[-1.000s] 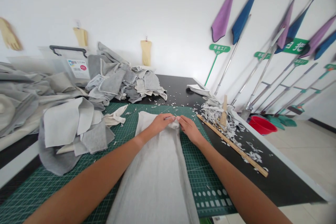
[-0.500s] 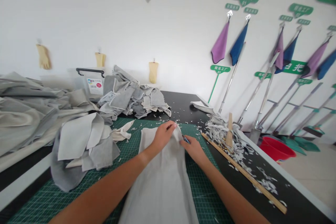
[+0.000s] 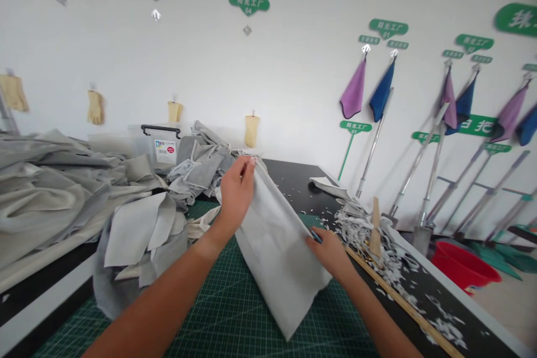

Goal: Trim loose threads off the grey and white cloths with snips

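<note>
My left hand (image 3: 238, 182) is closed on the top corner of a light grey cloth (image 3: 279, 240), pinching it above the green cutting mat (image 3: 222, 291). The cloth hangs slanted, its lower end near or on the mat. At the cloth's right edge is my right hand (image 3: 328, 250), closed around a small dark blue tool (image 3: 315, 235) whose kind I cannot make out. Its fingers also touch the cloth edge; how firmly they grip it is hidden. Left of the mat's middle lies a stack of cut grey cloth pieces (image 3: 134, 229).
Large grey fabric (image 3: 50, 190) is heaped at the left, before a clear plastic box (image 3: 163, 151). More cloth pieces (image 3: 197, 165) lie at the back. A wooden strip (image 3: 398, 291) and white scraps (image 3: 364, 229) lie to the right. A red basin (image 3: 464, 265) stands beyond the table edge.
The cloth, lying lengthwise on the mat before, has been lifted and swung so its near end shows. My left hand rose and moved left; my right hand moved slightly right and down. The view shifted.
</note>
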Demonstrator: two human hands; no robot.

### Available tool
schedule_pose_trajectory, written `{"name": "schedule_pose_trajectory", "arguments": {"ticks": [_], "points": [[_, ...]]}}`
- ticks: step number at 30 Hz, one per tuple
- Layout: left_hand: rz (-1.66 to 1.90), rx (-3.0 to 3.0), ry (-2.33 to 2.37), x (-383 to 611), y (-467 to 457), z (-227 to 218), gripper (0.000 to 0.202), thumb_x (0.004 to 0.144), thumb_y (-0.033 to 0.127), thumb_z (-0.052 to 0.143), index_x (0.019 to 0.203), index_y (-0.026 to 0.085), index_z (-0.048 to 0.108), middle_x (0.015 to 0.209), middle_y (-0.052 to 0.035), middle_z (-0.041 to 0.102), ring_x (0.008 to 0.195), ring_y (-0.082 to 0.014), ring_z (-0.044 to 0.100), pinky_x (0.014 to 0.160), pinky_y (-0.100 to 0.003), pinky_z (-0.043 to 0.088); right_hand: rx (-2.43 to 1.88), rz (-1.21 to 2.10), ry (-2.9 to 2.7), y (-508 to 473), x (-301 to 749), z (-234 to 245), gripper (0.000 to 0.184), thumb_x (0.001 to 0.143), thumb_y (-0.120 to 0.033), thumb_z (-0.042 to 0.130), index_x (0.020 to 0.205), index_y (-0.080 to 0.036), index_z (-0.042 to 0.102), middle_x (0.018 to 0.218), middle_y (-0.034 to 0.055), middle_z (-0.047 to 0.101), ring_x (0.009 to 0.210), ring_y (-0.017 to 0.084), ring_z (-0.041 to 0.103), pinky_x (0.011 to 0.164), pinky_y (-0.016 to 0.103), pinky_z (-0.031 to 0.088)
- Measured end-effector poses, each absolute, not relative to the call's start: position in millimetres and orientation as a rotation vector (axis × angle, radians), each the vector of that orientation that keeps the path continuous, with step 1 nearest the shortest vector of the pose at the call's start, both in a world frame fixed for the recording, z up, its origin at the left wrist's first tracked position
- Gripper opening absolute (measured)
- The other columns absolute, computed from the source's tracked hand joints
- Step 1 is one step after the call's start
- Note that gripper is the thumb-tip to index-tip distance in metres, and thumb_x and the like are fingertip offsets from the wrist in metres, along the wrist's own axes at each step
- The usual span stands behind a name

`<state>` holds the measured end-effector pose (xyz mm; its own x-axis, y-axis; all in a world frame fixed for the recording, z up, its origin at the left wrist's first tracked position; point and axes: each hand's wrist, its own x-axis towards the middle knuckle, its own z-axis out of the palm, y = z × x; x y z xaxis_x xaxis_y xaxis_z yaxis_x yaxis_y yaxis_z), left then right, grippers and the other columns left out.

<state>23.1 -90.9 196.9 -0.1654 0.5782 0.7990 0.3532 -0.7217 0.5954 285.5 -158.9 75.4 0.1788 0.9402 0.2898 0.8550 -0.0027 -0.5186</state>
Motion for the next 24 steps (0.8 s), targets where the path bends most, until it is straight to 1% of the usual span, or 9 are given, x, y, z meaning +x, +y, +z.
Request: {"name": "schedule_pose_trajectory", "arguments": {"ticks": [5,7,9,12,14,16,18,21,24], "points": [[2.122,1.932,1.081,-15,-100,235,0.026,0.099,0.037,0.047,0.097,0.02,0.067,0.081,-0.001,0.066,0.075,-0.0161,0.058,0.072,-0.026,0.043,-1.689,0.347,-1.528,-169,307,107,0.025,0.084,-0.044,0.061,0.081,-0.02,0.067,0.069,0.0013,0.061,0.064,0.018,0.054,0.058,0.026,0.035],[2.07,1.946,1.034,-29,-107,249,0.027,0.098,0.038,0.049,0.096,0.02,0.069,0.077,-0.0005,0.064,0.073,-0.0156,0.056,0.069,-0.026,0.042,-1.563,0.499,-1.37,-177,313,119,0.033,0.08,-0.05,0.068,0.092,-0.019,0.068,0.063,-0.0009,0.056,0.054,0.014,0.046,0.051,0.025,0.031],[1.953,1.948,0.974,-43,-118,261,0.028,0.097,0.039,0.049,0.097,0.02,0.069,0.078,-0.0008,0.064,0.072,-0.015,0.056,0.066,-0.025,0.042,-1.395,0.66,-1.216,-187,319,128,0.037,0.079,-0.05,0.074,0.098,-0.019,0.065,0.058,-0.0056,0.044,0.046,0.009,0.031,0.045,0.023,0.02],[1.682,1.96,0.95,-67,-135,275,0.032,0.095,0.045,0.051,0.101,0.02,0.07,0.082,-0.0015,0.064,0.07,-0.0138,0.054,0.06,-0.023,0.04,-1.144,0.863,-1.09,-203,334,139,0.031,0.08,-0.044,0.077,0.088,-0.021,0.057,0.055,-0.01,0.028,0.045,0.005,0.014,0.044,0.023,0.009],[1.455,2.012,1.005,-83,-143,280,0.034,0.092,0.05,0.053,0.099,0.022,0.071,0.075,-0.0014,0.061,0.063,-0.0135,0.05,0.053,-0.022,0.037,-1.052,0.973,-1.067,-211,347,142,0.036,0.081,-0.042,0.077,0.075,-0.021,0.048,0.054,-0.011,0.019,0.046,0.005,0.011,0.044,0.023,0.01],[1.178,2.103,1.07,-98,-146,281,0.034,0.088,0.053,0.055,0.093,0.023,0.071,0.066,-0.0009,0.057,0.057,-0.0142,0.048,0.05,-0.023,0.036,-1.034,1.027,-1.058,-215,361,143,0.041,0.081,-0.042,0.077,0.07,-0.021,0.044,0.054,-0.0113,0.015,0.046,0.005,0.012,0.044,0.023,0.011],[0.892,2.183,1.126,-109,-143,278,0.034,0.086,0.053,0.055,0.089,0.023,0.071,0.06,-0.0004,0.055,0.055,-0.0151,0.05,0.052,-0.024,0.04,-1.088,1.039,-1.061,-216,370,141,0.041,0.078,-0.043,0.079,0.072,-0.021,0.046,0.054,-0.0106,0.019,0.047,0.005,0.013,0.044,0.022,0.01],[0.539,2.237,1.255,-116,-125,266,0.031,0.084,0.051,0.055,0.085,0.023,0.069,0.056,-0.0003,0.059,0.056,-0.0173,0.057,0.054,-0.024,0.044,-1.272,1.045,-1.095,-210,369,134,0.041,0.076,-0.047,0.081,0.078,-0.02,0.051,0.057,-0.009,0.031,0.048,0.004,0.016,0.043,0.022,0.007],[0.232,2.147,1.466,-113,-98,242,0.022,0.078,0.04,0.059,0.079,0.02,0.068,0.053,-0.0034,0.063,0.054,-0.0217,0.062,0.053,-0.027,0.046,-1.412,1.056,-1.169,-197,355,120,0.044,0.075,-0.054,0.078,0.077,-0.019,0.051,0.055,-0.0098,0.032,0.046,0.004,0.015,0.043,0.022,0.007]]}}
